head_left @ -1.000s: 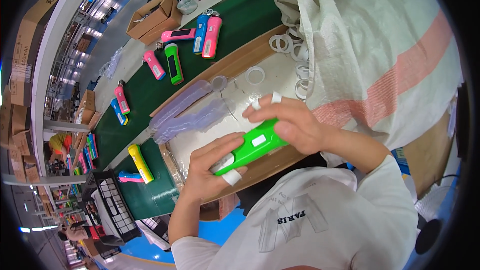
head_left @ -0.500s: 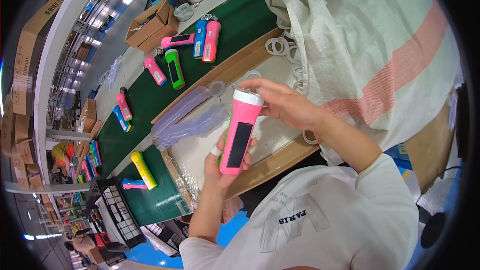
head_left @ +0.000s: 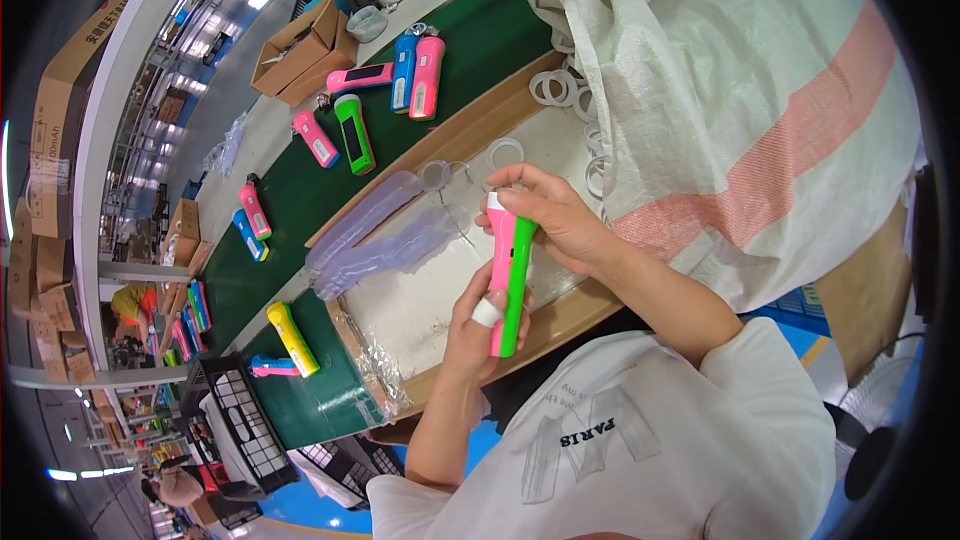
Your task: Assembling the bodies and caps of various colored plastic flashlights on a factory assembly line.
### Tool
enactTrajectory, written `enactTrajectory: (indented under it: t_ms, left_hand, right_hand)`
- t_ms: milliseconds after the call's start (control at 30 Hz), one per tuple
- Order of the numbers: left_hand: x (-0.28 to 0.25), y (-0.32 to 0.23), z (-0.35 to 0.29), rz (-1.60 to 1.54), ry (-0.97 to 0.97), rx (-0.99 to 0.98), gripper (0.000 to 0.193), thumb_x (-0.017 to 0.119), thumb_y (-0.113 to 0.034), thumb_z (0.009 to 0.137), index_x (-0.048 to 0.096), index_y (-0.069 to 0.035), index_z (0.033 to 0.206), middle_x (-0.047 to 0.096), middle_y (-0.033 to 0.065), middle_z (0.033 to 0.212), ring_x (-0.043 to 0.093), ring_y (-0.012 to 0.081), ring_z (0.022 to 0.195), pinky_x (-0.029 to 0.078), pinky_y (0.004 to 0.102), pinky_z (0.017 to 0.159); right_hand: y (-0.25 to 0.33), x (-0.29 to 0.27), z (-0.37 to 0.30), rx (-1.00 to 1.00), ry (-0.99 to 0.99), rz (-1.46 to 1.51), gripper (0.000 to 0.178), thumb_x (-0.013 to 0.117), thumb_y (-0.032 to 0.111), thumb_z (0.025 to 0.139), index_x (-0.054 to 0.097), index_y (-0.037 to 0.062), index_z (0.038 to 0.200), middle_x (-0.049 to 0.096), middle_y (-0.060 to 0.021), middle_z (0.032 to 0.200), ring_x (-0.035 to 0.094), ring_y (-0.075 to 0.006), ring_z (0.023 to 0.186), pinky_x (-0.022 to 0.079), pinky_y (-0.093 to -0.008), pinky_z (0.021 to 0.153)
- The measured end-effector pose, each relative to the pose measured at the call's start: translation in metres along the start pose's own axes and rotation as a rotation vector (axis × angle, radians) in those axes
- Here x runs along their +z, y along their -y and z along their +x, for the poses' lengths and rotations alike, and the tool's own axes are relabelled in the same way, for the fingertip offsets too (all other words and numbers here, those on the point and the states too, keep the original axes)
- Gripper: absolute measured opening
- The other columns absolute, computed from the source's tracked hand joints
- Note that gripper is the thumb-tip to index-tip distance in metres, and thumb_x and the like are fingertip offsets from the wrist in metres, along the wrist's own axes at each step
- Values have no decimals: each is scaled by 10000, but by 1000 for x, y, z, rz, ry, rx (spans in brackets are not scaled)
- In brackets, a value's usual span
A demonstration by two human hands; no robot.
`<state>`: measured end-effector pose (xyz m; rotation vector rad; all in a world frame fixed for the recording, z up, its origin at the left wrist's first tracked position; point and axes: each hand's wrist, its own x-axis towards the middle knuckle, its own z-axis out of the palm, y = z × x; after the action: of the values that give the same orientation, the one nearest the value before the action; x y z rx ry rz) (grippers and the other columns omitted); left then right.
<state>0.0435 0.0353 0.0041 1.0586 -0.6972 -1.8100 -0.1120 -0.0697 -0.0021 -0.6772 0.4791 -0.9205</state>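
A pink and green flashlight (head_left: 510,275) with a white ring at its head is held upright before me, its narrow side seam facing up. My left hand (head_left: 478,325) wraps round its lower body; a white band covers one finger. At the top, my right hand (head_left: 555,212) closes its fingers over the white head and hides most of it. Below the flashlight lies a shallow cardboard tray (head_left: 420,330) with stacks of clear lens discs (head_left: 365,215) and loose white rings (head_left: 553,88).
A green conveyor belt (head_left: 300,195) carries several pink, blue, green and yellow flashlights (head_left: 290,338). A large white woven sack (head_left: 730,70) covers the tray's right end. Small cardboard box (head_left: 305,50) stands beyond the belt; a black crate (head_left: 240,420) is at lower left.
The flashlight has been turned about its length, so its green half and seam now show instead of the dark panel. My right hand has closed further over its head.
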Motion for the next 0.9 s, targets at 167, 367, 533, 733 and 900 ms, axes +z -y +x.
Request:
enactTrajectory:
  t_ms: [167,367,533,733,900]
  left_hand:
    - [-19,-18,30,400,-230,161,526,614,-138,905,423,0,1376,613,86,1050,602,137,867,494,261,719]
    - [-116,-116,112,1489,-649,605,501,690,-204,800,547,-72,1262,626,176,1052,626,321,885,493,406,794]
    - [-109,-119,140,1861,-614,960,416,678,-96,736,620,-95,1148,585,135,1140,515,324,1067,416,448,908]
    - [-78,-79,152,2024,21,813,265,643,-25,714,667,-72,973,621,86,1082,525,308,1048,430,424,841]
    - [-83,-87,158,1584,-219,956,185,642,0,735,696,-56,904,673,47,852,593,224,784,449,339,716]
  right_hand:
    - [5,-8,41,22,-50,-186,470,640,317,898,463,32,1228,575,-120,1082,598,-209,1038,481,-350,849]
    - [2,-39,72,-227,-259,-1779,677,760,327,745,474,28,1281,500,-260,1237,486,-380,1145,443,-427,914]
    - [-19,-67,80,-414,-287,-1966,592,761,281,710,525,53,1202,514,-233,1192,444,-374,1177,403,-461,947]
    - [-16,-71,88,-373,-98,-1801,479,739,207,735,537,51,1139,508,-224,1135,465,-382,1135,419,-454,929]
    - [-4,-58,84,-356,-162,-1515,524,718,107,752,482,59,1218,504,-251,1136,483,-421,1102,437,-436,921]
